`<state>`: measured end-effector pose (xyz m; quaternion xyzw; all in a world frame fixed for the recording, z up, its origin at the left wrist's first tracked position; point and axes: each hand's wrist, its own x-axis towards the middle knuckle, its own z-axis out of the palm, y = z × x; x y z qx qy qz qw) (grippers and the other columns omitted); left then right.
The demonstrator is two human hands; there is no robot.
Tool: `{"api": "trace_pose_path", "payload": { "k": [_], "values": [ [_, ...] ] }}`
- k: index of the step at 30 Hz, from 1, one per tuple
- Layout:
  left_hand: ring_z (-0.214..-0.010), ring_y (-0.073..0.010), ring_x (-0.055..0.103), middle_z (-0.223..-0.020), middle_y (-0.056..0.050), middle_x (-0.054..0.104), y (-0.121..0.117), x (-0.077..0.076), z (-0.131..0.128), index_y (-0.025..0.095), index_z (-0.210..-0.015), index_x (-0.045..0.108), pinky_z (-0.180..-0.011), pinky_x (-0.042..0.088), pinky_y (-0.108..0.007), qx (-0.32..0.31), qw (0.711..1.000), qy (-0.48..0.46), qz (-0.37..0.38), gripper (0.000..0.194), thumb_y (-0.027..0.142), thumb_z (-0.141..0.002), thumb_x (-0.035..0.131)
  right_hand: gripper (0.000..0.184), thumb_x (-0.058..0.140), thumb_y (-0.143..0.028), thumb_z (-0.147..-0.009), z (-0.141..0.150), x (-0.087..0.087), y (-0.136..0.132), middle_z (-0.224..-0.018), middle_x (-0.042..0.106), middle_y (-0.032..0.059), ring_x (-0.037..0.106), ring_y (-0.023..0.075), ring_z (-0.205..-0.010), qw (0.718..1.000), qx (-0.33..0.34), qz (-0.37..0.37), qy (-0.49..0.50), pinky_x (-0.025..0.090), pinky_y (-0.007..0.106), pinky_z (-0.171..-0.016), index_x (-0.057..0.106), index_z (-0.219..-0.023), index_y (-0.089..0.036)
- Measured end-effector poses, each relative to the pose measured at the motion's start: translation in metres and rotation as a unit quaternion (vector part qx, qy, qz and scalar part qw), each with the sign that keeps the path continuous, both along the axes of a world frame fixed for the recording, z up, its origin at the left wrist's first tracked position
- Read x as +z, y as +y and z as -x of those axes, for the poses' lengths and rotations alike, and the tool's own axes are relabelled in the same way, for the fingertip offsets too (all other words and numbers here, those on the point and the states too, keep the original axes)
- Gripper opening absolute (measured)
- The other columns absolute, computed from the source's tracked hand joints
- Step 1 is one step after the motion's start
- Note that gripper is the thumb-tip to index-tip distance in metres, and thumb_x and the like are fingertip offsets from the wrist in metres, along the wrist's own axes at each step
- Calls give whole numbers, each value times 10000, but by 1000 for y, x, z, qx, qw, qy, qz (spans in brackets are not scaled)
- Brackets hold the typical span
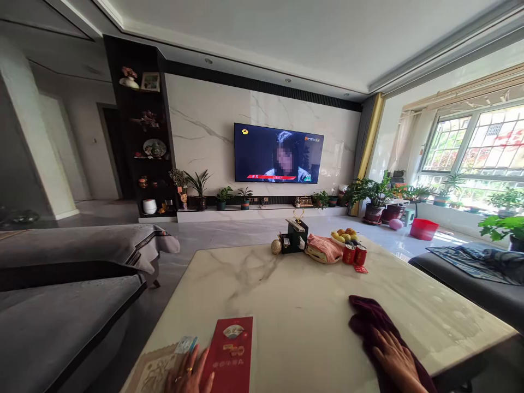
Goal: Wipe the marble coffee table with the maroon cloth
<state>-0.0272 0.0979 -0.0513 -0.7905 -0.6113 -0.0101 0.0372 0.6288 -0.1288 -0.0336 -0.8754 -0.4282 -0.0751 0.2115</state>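
Pale marble-topped table [303, 305]: near edge carries a flat red printed booklet [229, 355], a beige patterned mat [149, 374] and a dark maroon cloth [374, 327]. Far end: two red cans [354, 254], fruit plate [346, 237].

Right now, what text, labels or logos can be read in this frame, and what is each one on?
None can be read for certain.
Red booklet under the left hand: cover print blurred.
Television: corner logos and red caption strip too small.
Two red cans: markings too small.
Right hand rests on a dark cloth, which is plain.

Both hands [190, 376] [395, 360] and the red booklet [229, 355] run off the bottom edge.
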Motion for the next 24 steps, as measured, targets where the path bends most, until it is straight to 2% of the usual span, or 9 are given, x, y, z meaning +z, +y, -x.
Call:
{"api": "trace_pose_path", "payload": {
  "k": [3,6,10,12,14,18,21,24],
  "values": [
    [-1763,-306,454,-1924,-118,424,2,-5,2,270,-1786,516,-1401,442,-582,-4,1000,-12,-21,651,396,-1167,358,772,603,-694,-740,46,6,-1,-1603,773,113,543,495,-1666,996,32,53,64,473,705,-1360,873,-1408,-416],
    [-1739,-316,494,-1906,-158,449,6,-13,4,203,-1758,563,-1409,457,-531,-7,998,-24,-58,660,408,-1146,424,772,622,-656,-773,90,12,0,-1673,739,20,507,434,-1713,990,81,94,62,456,637,-1407,821,-1498,-481],
    [-1675,-305,582,-1805,-176,600,17,-30,11,145,-1680,655,-1388,510,-454,-35,990,-77,-114,637,383,-1122,458,905,558,-554,-854,138,23,0,-1845,545,12,400,396,-1783,973,152,160,66,372,595,-1472,645,-1726,-329],
    [-1659,-293,601,-1767,-175,644,17,-31,18,131,-1654,678,-1381,517,-421,-42,989,-91,-107,628,371,-1112,470,952,565,-467,-832,157,27,-1,-1863,505,3,381,375,-1793,965,182,174,74,354,565,-1483,585,-1769,-299],
    [-1683,-296,571,-1798,-166,609,9,-24,29,146,-1670,667,-1391,503,-427,-40,993,-82,-78,631,346,-1100,487,1022,589,-384,-777,172,30,-2,-1861,496,-11,384,352,-1792,958,211,175,86,354,532,-1485,541,-1795,-298],
    [-1763,-309,451,-1903,-128,449,-22,3,71,215,-1763,553,-1431,430,-495,-21,999,-27,-7,677,293,-1096,468,1099,588,-298,-714,192,32,-3,-1861,474,-47,388,334,-1790,944,265,166,109,355,534,-1482,509,-1810,-341],
    [-1785,-313,415,-1918,-141,421,-40,17,108,194,-1781,515,-1450,371,-494,35,999,29,25,676,389,-1138,444,1120,576,-278,-700,206,35,-3,-1875,442,-71,369,335,-1801,931,300,174,116,328,566,-1487,495,-1813,-380],
    [-1795,-310,394,-1962,-113,339,-47,18,127,235,-1823,424,-1399,421,-504,113,991,59,34,674,424,-1179,371,1091,604,-296,-735,220,40,-4,-1885,442,-63,338,354,-1814,919,325,186,121,296,597,-1492,483,-1813,-410]
  ]
}}
